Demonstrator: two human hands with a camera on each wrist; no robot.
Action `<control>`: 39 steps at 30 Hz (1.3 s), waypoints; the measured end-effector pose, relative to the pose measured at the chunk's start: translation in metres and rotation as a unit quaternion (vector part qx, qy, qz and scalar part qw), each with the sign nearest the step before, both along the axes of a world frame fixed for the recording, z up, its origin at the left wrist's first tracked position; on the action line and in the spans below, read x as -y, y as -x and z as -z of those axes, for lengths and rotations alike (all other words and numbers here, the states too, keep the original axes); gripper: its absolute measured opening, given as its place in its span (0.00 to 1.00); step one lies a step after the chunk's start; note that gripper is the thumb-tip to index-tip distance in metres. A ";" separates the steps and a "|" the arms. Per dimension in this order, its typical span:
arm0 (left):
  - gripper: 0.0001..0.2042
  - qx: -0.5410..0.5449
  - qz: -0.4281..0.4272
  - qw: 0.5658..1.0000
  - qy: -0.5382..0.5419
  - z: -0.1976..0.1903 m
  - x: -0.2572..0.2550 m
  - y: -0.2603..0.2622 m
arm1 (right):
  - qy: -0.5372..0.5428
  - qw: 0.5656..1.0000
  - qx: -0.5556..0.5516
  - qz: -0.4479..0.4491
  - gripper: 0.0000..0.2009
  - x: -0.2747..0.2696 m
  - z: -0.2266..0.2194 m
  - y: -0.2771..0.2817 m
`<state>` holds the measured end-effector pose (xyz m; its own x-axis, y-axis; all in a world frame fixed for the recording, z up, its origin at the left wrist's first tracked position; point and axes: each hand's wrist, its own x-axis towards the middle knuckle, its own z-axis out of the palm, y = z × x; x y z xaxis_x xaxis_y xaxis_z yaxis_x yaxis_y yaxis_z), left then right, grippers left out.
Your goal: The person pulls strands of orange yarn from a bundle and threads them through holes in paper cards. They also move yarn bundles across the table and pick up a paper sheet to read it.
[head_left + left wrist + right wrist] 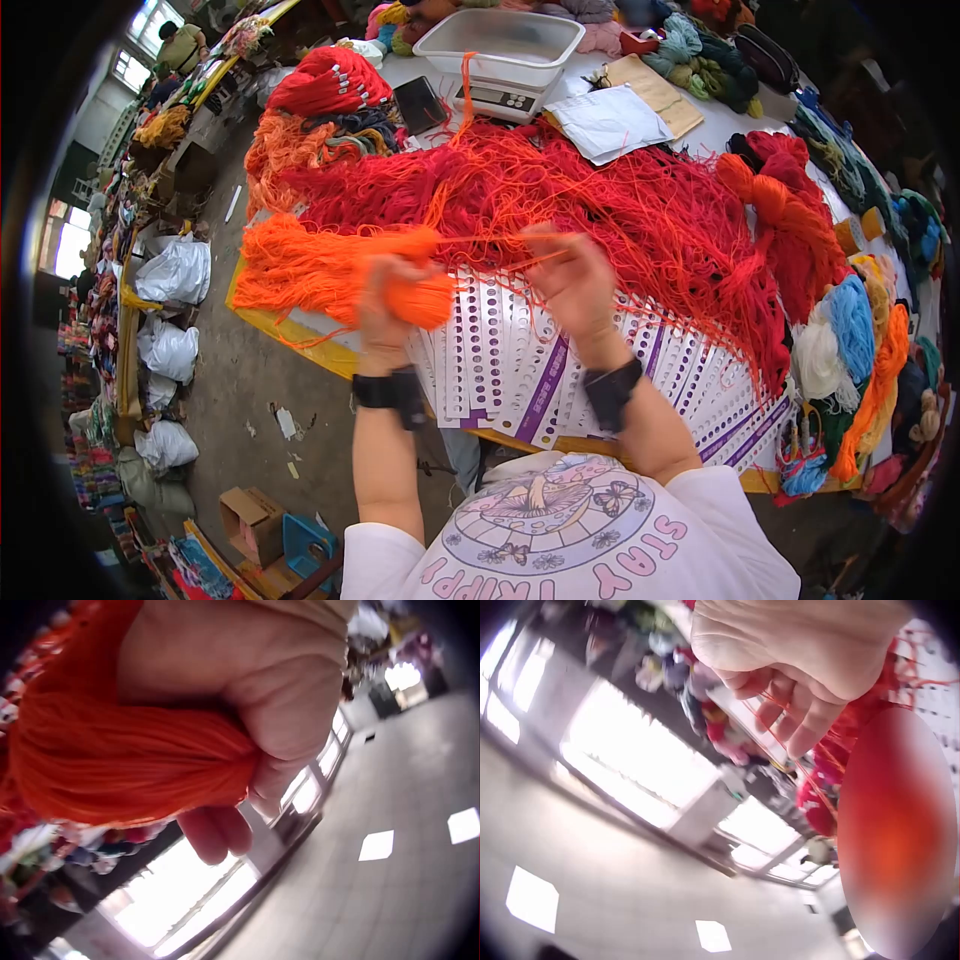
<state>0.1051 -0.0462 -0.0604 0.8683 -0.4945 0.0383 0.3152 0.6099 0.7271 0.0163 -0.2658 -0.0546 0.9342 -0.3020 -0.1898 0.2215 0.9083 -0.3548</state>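
Note:
My left hand [385, 305] grips a thick hank of orange yarn [300, 265] near its right end; in the left wrist view the thumb and fingers wrap round the bunched orange yarn [135, 765]. To its right my right hand [575, 280] pinches thin orange strands [802, 769] between thumb and curled fingers. The strands stretch across from the hank to that hand. Behind both hands spreads a wide heap of red and orange yarn [600, 200]. Under the hands, white punched cards [490, 350] with purple bands fan out along the table's front, loose threads lying over them.
A white plastic tub [500, 45] sits on a digital scale [495, 98] at the back. Beside it are a black phone [420, 105] and a white packet [610, 122]. Coloured hanks [850, 325] hang along the right edge. White bags [175, 270] lie left, beyond the floor.

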 end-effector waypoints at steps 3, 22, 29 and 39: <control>0.14 -0.047 -0.034 0.951 0.305 -0.033 -0.064 -0.027 | 0.008 0.970 0.056 0.234 0.07 0.140 0.004 0.040; 0.06 -0.142 0.093 0.943 -0.288 0.034 0.047 0.028 | 0.463 0.848 -0.086 -0.244 0.11 -0.027 0.024 -0.001; 0.06 -0.100 -0.031 0.836 -0.539 0.020 0.054 0.040 | 0.696 0.701 -0.135 -0.077 0.08 -0.029 0.047 -0.005; 0.05 -0.088 0.027 0.901 -0.424 0.027 0.052 0.025 | 0.704 0.692 -0.155 -0.033 0.07 -0.030 0.046 -0.006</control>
<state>0.0801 -0.0980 -0.0877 0.7976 -0.3232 -0.5092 0.4837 -0.1614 0.8602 0.0219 -0.2355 -0.1010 0.9350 -0.3502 0.0554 -0.0884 -0.3815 -0.9201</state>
